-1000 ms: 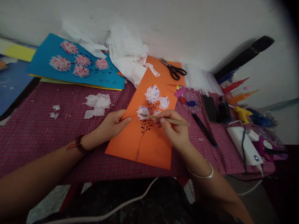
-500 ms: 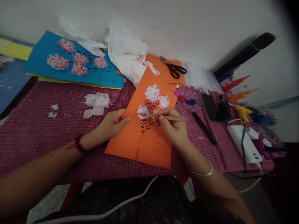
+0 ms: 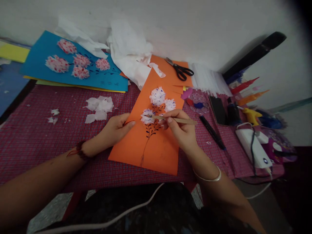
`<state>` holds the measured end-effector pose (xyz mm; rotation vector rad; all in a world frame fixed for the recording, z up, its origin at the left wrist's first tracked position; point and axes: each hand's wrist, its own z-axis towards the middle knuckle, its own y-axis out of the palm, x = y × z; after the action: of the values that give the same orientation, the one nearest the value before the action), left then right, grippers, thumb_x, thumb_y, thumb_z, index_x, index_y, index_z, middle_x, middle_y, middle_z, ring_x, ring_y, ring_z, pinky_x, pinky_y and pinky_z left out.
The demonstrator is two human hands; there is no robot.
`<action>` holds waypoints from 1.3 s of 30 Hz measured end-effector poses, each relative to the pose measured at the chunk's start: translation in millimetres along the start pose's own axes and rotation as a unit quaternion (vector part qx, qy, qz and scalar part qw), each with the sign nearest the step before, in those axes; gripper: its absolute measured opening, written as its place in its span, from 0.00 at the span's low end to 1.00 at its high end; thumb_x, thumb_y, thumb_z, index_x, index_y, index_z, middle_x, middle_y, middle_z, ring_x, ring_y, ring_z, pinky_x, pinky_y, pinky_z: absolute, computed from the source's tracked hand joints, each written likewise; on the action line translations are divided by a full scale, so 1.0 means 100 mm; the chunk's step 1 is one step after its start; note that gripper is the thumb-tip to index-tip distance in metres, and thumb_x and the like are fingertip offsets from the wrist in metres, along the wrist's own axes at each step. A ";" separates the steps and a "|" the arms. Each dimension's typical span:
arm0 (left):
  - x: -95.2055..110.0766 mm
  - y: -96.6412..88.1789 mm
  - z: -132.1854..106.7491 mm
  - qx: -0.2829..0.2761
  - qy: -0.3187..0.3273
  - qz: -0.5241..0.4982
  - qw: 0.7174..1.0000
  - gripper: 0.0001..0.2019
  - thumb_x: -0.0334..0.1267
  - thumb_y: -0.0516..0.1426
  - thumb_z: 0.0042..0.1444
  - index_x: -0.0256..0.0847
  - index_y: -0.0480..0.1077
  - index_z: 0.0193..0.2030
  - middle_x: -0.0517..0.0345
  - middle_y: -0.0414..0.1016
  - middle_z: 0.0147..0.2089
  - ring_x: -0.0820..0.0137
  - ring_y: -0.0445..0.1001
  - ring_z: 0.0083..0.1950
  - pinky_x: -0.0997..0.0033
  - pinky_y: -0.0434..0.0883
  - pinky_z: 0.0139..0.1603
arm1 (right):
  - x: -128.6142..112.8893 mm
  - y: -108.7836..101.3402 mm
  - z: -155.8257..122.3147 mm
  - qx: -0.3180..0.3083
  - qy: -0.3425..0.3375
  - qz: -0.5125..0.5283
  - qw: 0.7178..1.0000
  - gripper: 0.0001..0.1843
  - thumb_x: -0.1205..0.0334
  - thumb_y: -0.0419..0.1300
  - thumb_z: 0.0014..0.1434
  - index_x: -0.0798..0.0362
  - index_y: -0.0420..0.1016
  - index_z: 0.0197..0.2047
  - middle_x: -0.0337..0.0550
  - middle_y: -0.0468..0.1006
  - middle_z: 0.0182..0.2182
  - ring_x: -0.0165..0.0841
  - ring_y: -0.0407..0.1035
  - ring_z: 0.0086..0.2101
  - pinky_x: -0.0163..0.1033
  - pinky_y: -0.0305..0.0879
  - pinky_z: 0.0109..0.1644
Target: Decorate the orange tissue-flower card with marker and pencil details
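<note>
An orange sheet of card (image 3: 136,148) lies in front of me, tilted, with a dark drawn stem and leaves (image 3: 151,130). White tissue flowers with blue specks (image 3: 157,96) are stuck on it. My left hand (image 3: 116,130) pinches the card's left edge, thumb on top and fingers beneath. A thin flat wooden stick (image 3: 183,121) is held like a pencil in my right hand (image 3: 181,130). Its tip rests at the left flower (image 3: 147,116). Part of another flower is hidden behind my right fingers.
Left of the card lie white tissue pieces (image 3: 99,109). A blue card with pink-white flowers (image 3: 80,83) is behind them, near crumpled tissue (image 3: 129,48). Black-handled scissors (image 3: 181,72), a paint palette (image 3: 198,103), a black marker (image 3: 212,132), a phone (image 3: 218,110) and a white power bank (image 3: 253,148) are to the right.
The stick's tip has moved slightly up, from the left flower's lower edge onto its middle. My left hand keeps its hold on the card. The whole view has shifted a little.
</note>
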<state>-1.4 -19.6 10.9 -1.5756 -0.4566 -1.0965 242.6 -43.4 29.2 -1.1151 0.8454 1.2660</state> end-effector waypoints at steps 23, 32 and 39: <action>0.13 -0.02 -0.02 0.006 -0.170 -0.284 0.944 0.18 0.50 0.63 0.53 0.40 0.74 0.44 0.52 0.82 0.37 0.64 0.79 0.31 0.69 0.76 0.27 | 0.10 0.02 0.05 -0.034 0.021 0.015 0.999 0.06 0.58 0.60 0.63 0.50 0.76 0.40 0.38 0.78 0.30 0.28 0.73 0.30 0.36 0.68 0.32; 0.16 -0.05 -0.02 0.009 -0.190 -0.328 0.925 0.19 0.49 0.64 0.52 0.40 0.74 0.45 0.53 0.83 0.35 0.64 0.80 0.30 0.70 0.77 0.27 | 0.07 -0.07 0.08 0.008 0.052 0.063 0.997 0.09 0.54 0.63 0.62 0.50 0.76 0.39 0.37 0.79 0.28 0.28 0.72 0.27 0.36 0.71 0.31; 0.19 -0.09 0.00 0.009 -0.228 -0.346 0.910 0.17 0.45 0.65 0.52 0.39 0.75 0.46 0.53 0.83 0.36 0.65 0.81 0.30 0.70 0.77 0.28 | 0.09 -0.11 0.12 -0.015 0.057 0.107 0.993 0.12 0.50 0.68 0.59 0.49 0.77 0.37 0.36 0.79 0.27 0.28 0.73 0.26 0.34 0.71 0.30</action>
<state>0.8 -21.2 31.6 -1.6964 -1.4204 -1.2173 253.7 -29.2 26.1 -1.1514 1.0568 1.4043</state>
